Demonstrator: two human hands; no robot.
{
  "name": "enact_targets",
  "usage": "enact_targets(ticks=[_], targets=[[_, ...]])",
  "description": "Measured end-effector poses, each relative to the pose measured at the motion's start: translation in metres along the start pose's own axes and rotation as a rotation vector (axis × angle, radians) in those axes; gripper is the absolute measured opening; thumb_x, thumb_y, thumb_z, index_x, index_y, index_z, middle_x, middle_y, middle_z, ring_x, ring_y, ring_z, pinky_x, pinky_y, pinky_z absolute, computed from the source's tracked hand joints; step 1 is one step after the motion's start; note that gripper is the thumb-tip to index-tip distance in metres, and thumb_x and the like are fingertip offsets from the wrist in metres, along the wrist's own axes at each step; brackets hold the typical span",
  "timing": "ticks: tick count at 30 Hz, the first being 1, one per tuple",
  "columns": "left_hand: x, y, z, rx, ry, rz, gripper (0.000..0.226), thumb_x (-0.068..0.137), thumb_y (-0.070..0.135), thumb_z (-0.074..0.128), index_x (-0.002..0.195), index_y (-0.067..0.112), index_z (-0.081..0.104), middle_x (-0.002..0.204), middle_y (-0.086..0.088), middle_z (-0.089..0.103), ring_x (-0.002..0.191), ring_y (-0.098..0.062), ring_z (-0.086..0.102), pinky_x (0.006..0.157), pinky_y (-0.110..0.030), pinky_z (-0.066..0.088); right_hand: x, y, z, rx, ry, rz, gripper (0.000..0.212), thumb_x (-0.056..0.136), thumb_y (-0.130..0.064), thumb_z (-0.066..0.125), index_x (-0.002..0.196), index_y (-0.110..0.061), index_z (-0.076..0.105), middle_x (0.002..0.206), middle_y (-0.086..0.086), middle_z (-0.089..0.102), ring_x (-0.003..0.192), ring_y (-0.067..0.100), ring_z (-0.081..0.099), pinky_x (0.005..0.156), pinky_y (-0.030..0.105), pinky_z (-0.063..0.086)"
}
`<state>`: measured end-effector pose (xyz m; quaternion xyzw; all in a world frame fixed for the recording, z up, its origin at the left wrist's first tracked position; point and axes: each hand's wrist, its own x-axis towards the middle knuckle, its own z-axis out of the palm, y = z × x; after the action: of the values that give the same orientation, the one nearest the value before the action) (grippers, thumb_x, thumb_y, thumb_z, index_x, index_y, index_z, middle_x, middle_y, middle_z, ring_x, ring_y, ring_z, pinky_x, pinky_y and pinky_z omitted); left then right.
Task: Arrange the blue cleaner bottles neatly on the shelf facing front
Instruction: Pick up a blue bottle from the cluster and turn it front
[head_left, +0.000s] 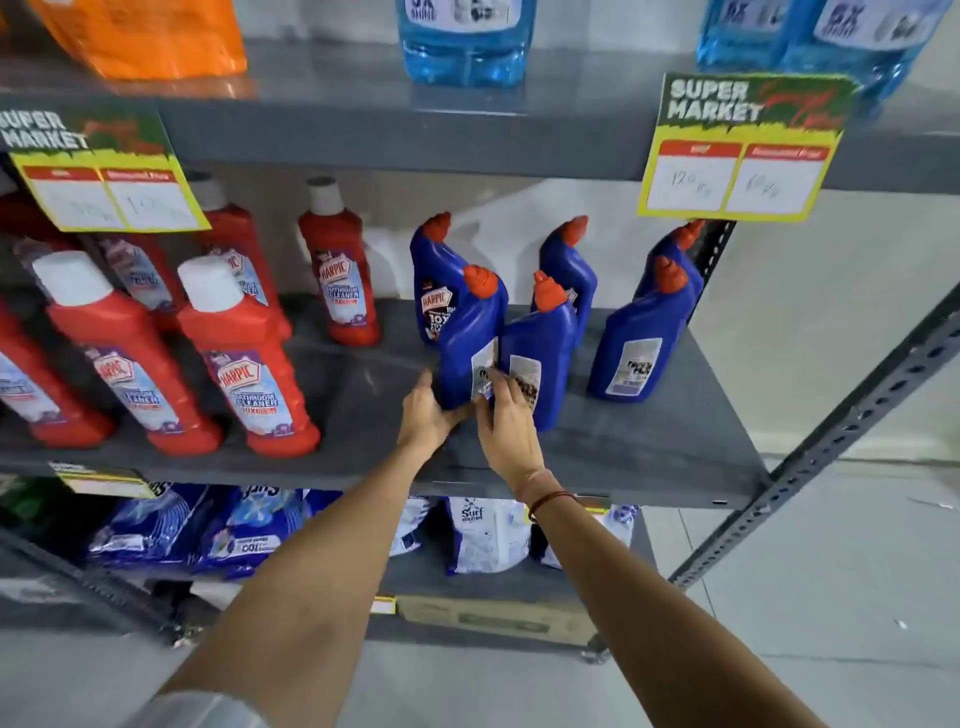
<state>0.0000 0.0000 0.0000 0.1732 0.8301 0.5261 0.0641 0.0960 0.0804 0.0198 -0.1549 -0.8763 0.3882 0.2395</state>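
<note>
Barely begun, judging by the layout. 6 blue cleaner bottles (561, 343) scattered on the right half of the grey shelf (649, 447), uneven in depth and spacing. Only 1, the rear-left bottle (434, 291) behind the fingertips, showing its front label; the front 3 turned back-label outward. Left hand (426, 415) cupped loosely against the base of the nearest bottle (470, 343), fingers narrow and partly wrapped but not clearly clamped. Right hand (506, 421) spread wide, fingertips resting on the back labels of that bottle and its right-hand neighbour (540, 353). Still to do: turning at least 3 bottles, then lining up all 6.

Hard to make out: facings of the 2 rear bottles beyond the fingers, largely hidden by those in front; rightmost rear one also cut by the price sign (737, 150). Left thumb hidden behind the bottle base, so firmness of grip impossible to tell.
</note>
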Motion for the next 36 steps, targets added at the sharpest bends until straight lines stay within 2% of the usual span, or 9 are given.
enact_targets(ticks=[6,10,13,19,23,26,30,34,36], targets=[[0.016,-0.002,0.008,-0.056,-0.036,-0.005,0.044,0.065,0.014,0.079,0.104,0.006,0.059,0.102,-0.017,0.068,0.093,-0.028,0.063,0.073,-0.028,0.043,0.005,0.004,0.007,-0.006,0.027,0.028,0.039,0.098,-0.012,0.043,0.135,0.000,0.040,0.139,0.021,0.046,0.129,0.034,0.042,0.107,0.039,0.034],[0.018,-0.010,-0.004,-0.258,-0.098,-0.049,0.034,0.070,0.003,0.074,0.097,0.014,0.057,0.108,-0.019,0.067,0.095,-0.027,0.064,0.084,-0.039,0.052,0.009,-0.003,0.013,0.092,0.069,0.053,0.053,0.093,-0.017,0.055,0.139,0.000,0.033,0.137,0.023,0.043,0.129,0.034,0.040,0.107,0.030,0.028],[0.016,-0.012,-0.026,-0.408,-0.235,-0.063,0.035,0.071,0.003,0.074,0.099,0.019,0.059,0.115,-0.018,0.065,0.090,-0.013,0.067,0.081,-0.026,0.053,0.017,-0.016,0.014,0.175,0.108,0.054,0.073,0.085,-0.027,0.067,0.142,-0.004,0.028,0.137,0.018,0.041,0.129,0.028,0.037,0.107,0.028,0.026],[0.017,-0.003,-0.075,-0.379,-0.492,-0.092,0.048,0.068,0.006,0.077,0.112,0.011,0.059,0.110,-0.011,0.069,0.106,-0.025,0.064,0.092,-0.037,0.053,0.054,-0.044,-0.003,0.388,-0.077,0.090,0.054,0.063,-0.028,0.086,0.106,-0.016,0.056,0.096,-0.002,0.070,0.086,0.010,0.067,0.082,0.039,0.058],[0.003,-0.001,-0.069,-0.469,-0.216,-0.047,0.061,0.067,0.004,0.077,0.121,0.012,0.051,0.106,0.001,0.068,0.096,-0.009,0.067,0.090,-0.033,0.054,0.061,-0.056,0.001,0.349,0.069,0.096,0.054,0.060,-0.034,0.086,0.102,-0.016,0.058,0.093,-0.002,0.070,0.083,0.013,0.067,0.076,0.031,0.058],[-0.015,0.002,-0.042,-0.375,0.051,0.058,0.084,0.062,0.013,0.082,0.132,0.016,0.035,0.114,0.001,0.061,0.104,-0.004,0.060,0.089,-0.022,0.050,0.063,-0.065,0.006,0.347,0.204,0.165,0.059,0.061,-0.039,0.084,0.107,-0.015,0.056,0.094,0.000,0.071,0.082,0.016,0.068,0.072,0.029,0.056],[-0.010,0.020,-0.012,-0.224,0.131,0.061,0.071,0.080,0.008,0.060,0.140,0.017,0.022,0.145,-0.012,0.037,0.129,-0.027,0.041,0.106,-0.042,0.040,0.055,-0.078,0.013,0.301,0.317,0.141,0.050,0.067,-0.044,0.078,0.101,-0.017,0.054,0.083,-0.004,0.069,0.074,0.017,0.067,0.069,0.030,0.056],[0.001,0.024,-0.028,-0.503,-0.083,0.052,0.049,0.073,0.001,0.069,0.116,0.018,0.052,0.107,-0.008,0.067,0.101,-0.021,0.064,0.084,-0.032,0.056,0.055,-0.073,-0.003,0.331,0.227,0.015,0.039,0.069,-0.051,0.077,0.091,-0.027,0.055,0.073,-0.025,0.058,0.068,-0.007,0.060,0.064,0.010,0.049],[0.005,0.016,-0.045,-0.598,-0.329,0.007,0.046,0.074,-0.004,0.067,0.116,0.008,0.053,0.105,-0.015,0.066,0.099,-0.025,0.064,0.091,-0.037,0.054,0.060,-0.067,-0.014,0.422,0.128,-0.005,0.041,0.071,-0.046,0.077,0.102,-0.027,0.057,0.088,-0.026,0.060,0.081,-0.010,0.061,0.068,0.004,0.047]])
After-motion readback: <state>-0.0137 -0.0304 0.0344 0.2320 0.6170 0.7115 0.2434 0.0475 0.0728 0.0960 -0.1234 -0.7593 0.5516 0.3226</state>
